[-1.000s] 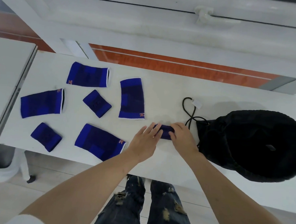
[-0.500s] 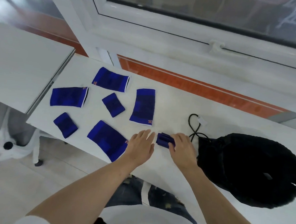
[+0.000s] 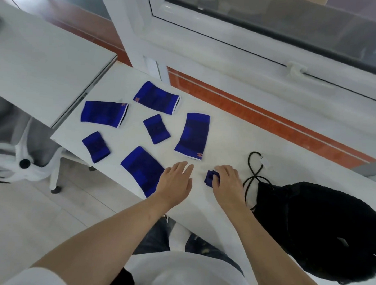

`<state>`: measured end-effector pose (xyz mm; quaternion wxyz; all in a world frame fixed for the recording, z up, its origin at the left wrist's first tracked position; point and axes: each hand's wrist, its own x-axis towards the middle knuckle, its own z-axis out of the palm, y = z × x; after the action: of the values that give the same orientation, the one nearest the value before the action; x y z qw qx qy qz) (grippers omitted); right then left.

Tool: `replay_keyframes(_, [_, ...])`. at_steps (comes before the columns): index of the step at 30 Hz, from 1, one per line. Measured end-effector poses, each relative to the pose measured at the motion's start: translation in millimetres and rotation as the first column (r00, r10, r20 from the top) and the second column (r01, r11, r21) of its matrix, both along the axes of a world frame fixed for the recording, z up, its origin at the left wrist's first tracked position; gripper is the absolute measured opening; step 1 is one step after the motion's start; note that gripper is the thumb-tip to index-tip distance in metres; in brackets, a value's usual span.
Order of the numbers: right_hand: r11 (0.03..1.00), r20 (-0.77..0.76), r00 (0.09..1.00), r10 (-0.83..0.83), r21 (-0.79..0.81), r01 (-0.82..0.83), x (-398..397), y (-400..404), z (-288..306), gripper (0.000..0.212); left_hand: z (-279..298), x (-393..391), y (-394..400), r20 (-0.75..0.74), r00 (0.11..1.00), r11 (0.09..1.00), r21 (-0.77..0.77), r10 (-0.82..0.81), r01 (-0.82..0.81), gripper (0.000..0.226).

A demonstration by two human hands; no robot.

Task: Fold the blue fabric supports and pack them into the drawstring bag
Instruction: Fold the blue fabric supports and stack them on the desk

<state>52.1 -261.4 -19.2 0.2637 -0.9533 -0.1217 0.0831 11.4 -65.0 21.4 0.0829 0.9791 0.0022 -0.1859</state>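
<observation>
Drawstring bag (image 3: 322,227), black and slumped at the right end of the white table (image 3: 226,144), is judged soft and shapeless, so its mouth would have to be held open near the cords (image 3: 254,174) for packing. Blue fabric supports lie spread flat to the left: four long sleeves, such as the one near the table's front edge (image 3: 141,169) and the upright one (image 3: 193,136), and two small wristbands (image 3: 156,129). All are taken to be light, stretchy knit that is neither slippery nor fragile, and best gripped across both layers at a short edge. A small folded support (image 3: 210,178) is pressed to the table beside the bag's cords. The right hand (image 3: 228,186) is curled over it, fingertips on top, thumb hidden, so a true grip cannot be confirmed. The left hand (image 3: 176,181) is held flat and open, palm down, holding nothing, partly over the near sleeve.
</observation>
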Motion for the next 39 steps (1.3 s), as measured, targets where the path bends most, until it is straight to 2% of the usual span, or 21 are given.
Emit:
replay_keyframes(8, [0.999, 0.072, 0.996, 0.049, -0.02, -0.048, 15.6, 81.4, 3.2, 0.024, -5.5, 8.1, 78.0, -0.018, 0.995, 0.995, -0.039, 0.095, -0.096, 0.051])
replay_keyframes(16, [0.999, -0.016, 1.0, 0.014, -0.046, -0.015, 43.5, 202.1, 1.5, 0.025, -19.6, 24.5, 192.7, -0.031, 0.992, 0.99, -0.066, 0.12, -0.122, 0.049])
replay_keyframes(24, [0.988, -0.074, 0.996, -0.053, -0.15, 0.042, 93.2, 287.3, -31.6, 0.03, -45.7, 25.6, 262.1, -0.036, 0.987, 0.983, -0.098, 0.154, -0.157, 0.047])
replay_keyframes(32, [0.939, -0.095, 0.988, -0.122, -0.334, 0.084, 117.6, 314.9, -57.6, 0.036, -61.4, 29.5, 295.1, -0.033, 0.981, 0.976, -0.107, 0.189, -0.191, 0.047])
replay_keyframes(37, [0.92, -0.09, 0.986, -0.141, -0.38, 0.097, 116.0, 323.0, -55.4, 0.032, -66.1, 23.4, 304.2, -0.025, 0.976, 0.968, -0.125, 0.217, -0.218, 0.047])
replay_keyframes(39, [0.936, -0.128, 0.982, -0.137, -0.34, 0.086, 117.2, 322.9, -54.3, 0.03, -67.1, 20.9, 307.4, -0.014, 0.974, 0.965, -0.137, 0.224, -0.224, 0.046])
